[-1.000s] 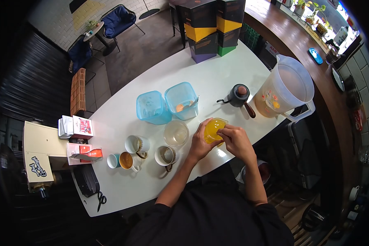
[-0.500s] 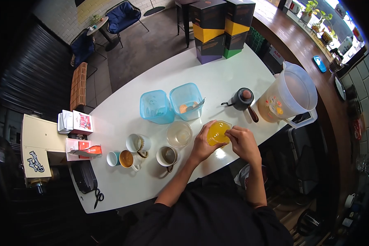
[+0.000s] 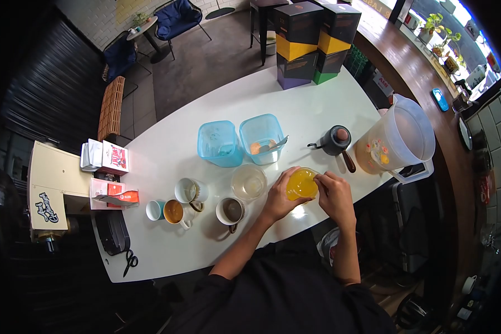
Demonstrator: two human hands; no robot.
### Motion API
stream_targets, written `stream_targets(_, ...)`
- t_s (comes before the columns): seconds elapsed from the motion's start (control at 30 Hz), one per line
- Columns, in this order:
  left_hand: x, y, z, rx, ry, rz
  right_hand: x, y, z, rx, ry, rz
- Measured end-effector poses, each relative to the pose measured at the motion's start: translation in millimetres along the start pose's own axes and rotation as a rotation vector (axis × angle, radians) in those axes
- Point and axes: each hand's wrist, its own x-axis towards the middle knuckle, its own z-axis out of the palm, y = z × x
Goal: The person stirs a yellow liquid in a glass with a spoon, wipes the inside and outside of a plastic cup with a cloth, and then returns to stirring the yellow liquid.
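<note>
A clear bowl of yellow liquid (image 3: 302,185) is in my left hand (image 3: 280,199), whose fingers wrap round its left side. Over the right rim of this bowl, the fingers of my right hand (image 3: 335,196) are pinched together; what they hold, if anything, is too small to make out. Just left of my left hand is another clear bowl (image 3: 261,177), holding a little pale liquid. A white mug with dark contents (image 3: 230,211) sits nearer to me. Behind the bowls are two blue plastic containers (image 3: 204,140), the right one (image 3: 245,136) with something orange and a utensil inside.
More cups stand at left: a white mug (image 3: 202,192), a brown-filled cup (image 3: 173,212) and a small teal cup (image 3: 155,210). A dark pot with a wooden handle (image 3: 335,142) and a large plastic pitcher (image 3: 392,136) are at right. Scissors (image 3: 130,261) lie near the table's left corner.
The view has shifted slightly, so most things appear further right. My right hand's fingertips have moved from over the yellow liquid towards the bowl's right rim. My left hand keeps its hold.
</note>
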Motion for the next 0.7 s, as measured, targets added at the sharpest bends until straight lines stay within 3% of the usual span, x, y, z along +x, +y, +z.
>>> stream_targets(0.27,-1,-5,1,-0.035,0.003,0.021,-1,-2,5,0.183,-0.154,0.047)
stream_targets(0.47,-1,-2,1,0.003,0.005,0.003,1,-2,8,0.033,-0.024,0.021)
stream_targets(0.7,-1,-1,1,-0.034,-0.006,-0.057,-6,1,0,0.017,-0.045,-0.029)
